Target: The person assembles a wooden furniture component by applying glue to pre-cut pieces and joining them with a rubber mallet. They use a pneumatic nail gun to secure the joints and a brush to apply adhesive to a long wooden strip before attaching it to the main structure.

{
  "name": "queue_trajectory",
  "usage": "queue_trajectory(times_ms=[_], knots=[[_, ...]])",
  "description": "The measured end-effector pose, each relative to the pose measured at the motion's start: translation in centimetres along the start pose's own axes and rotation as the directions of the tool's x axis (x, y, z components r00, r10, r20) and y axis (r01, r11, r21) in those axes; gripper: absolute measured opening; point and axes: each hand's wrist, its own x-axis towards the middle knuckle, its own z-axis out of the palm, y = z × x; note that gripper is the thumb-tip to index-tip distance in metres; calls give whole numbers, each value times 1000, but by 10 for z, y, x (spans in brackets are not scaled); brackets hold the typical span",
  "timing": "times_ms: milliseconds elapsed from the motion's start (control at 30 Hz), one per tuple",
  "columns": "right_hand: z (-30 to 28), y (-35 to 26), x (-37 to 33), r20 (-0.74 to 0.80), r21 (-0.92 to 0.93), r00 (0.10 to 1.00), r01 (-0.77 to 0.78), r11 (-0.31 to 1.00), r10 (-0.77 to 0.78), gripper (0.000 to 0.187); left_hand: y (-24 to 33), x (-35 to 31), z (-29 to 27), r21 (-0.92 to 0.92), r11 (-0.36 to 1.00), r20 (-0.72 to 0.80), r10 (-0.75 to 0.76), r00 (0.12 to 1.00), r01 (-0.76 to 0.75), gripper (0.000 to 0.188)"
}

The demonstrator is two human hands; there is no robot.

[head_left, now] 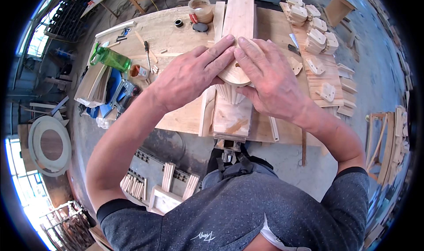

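Observation:
A rounded pale wooden piece (234,77) with a small dark hole lies between my hands. Below it shows a fluted wooden part (229,95), like a bundle of narrow strips; how the two join is hidden. My left hand (187,78) lies over the piece's left side, fingers pressed on top and thumb at its edge. Over the right side is my right hand (274,81), its fingers on top and its thumb lower, beside the fluted part. Underneath, a thick wooden beam (232,120) stretches toward me, and a long plank (239,14) runs away beyond my fingertips.
The wooden workbench (176,123) carries a green spray bottle (111,58), a screwdriver (147,50), a brown-stained tub (201,10) and a nail gun (128,92) at left. Shaped wooden blocks (316,41) are stacked at right. Bundled wood strips (134,187) sit below the near edge.

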Motion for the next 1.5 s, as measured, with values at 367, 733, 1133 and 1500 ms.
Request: queue_trajectory(times_ms=[367,733,1133,1500], knots=[[-7,-4,4,111,-121,993,-30,992,44,91,4,-6,-1,-112,994,-105,-28,994,16,70],[-33,-36,-1,77,-69,993,92,993,-86,54,-11,-191,134,-454,745,-389,-659,643,489,54],[130,-170,31,114,462,988,-143,875,102,28,-285,-480,199,468,300,192,-953,236,831,68],[180,-234,33,393,607,874,-480,633,287,48,-133,-500,144,-3,362,36,-932,362,932,49]])
